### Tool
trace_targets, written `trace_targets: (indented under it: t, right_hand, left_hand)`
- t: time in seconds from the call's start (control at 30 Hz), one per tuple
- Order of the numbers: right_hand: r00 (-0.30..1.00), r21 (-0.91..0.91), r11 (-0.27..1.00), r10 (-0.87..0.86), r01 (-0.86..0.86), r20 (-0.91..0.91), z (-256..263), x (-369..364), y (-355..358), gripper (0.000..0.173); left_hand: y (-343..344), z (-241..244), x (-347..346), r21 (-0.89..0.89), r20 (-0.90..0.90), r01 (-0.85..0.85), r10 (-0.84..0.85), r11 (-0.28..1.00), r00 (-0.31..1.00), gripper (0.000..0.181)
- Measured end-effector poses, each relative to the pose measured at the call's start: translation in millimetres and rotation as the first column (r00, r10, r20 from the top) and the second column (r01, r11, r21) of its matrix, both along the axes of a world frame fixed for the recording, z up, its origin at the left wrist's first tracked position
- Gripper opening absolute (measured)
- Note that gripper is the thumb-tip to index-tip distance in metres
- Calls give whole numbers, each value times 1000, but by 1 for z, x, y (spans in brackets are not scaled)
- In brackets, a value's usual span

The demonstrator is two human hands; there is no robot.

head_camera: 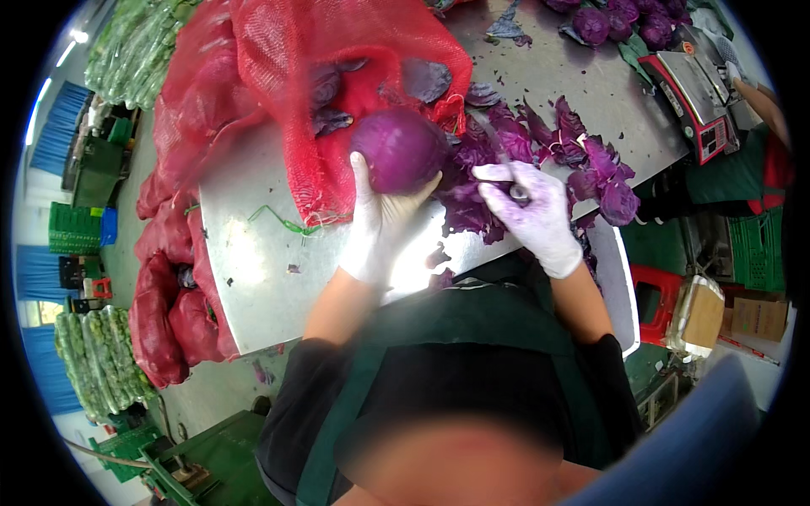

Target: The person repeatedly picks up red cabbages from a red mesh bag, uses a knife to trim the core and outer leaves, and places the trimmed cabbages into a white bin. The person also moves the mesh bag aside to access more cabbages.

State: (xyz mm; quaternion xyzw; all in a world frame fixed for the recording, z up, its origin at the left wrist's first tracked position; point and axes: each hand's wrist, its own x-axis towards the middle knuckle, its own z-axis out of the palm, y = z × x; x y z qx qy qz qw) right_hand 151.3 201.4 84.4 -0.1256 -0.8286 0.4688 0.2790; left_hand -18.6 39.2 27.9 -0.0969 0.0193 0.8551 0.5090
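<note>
My left hand [374,215], in a white glove, holds a trimmed red cabbage head [400,150] from below, thumb on one side and fingers on the other. My gloved right hand [533,212], stained purple, grips what looks like a knife [519,191]; its round handle end shows and its blade is blurred. Loose purple cabbage leaves [516,136] are heaped just beyond that hand. Behind the held cabbage, an open red mesh sack [304,145] lies on the metal table [253,278], with more cabbage [427,80] inside it.
Full red mesh sacks [180,310] line the table's left side. Several cabbage heads [591,26] and a weighing scale [693,95] stand at the far right, near another person's arm [762,107]. A white bin [623,291] and a red stool [658,303] stand at my right.
</note>
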Motion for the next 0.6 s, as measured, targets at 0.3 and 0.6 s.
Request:
trace_targets:
  t: [0.3, 0.6]
  right_hand:
    - [988, -88, 987, 129, -136, -85, -2, -6, 24, 85]
    - [914, -620, 750, 52, 230, 402, -38, 31, 36, 66]
  left_hand:
    - [25, 34, 20, -402, -614, -70, -212, 913, 760, 86]
    - [57, 17, 33, -106, -776, -556, -419, 824, -472, 121]
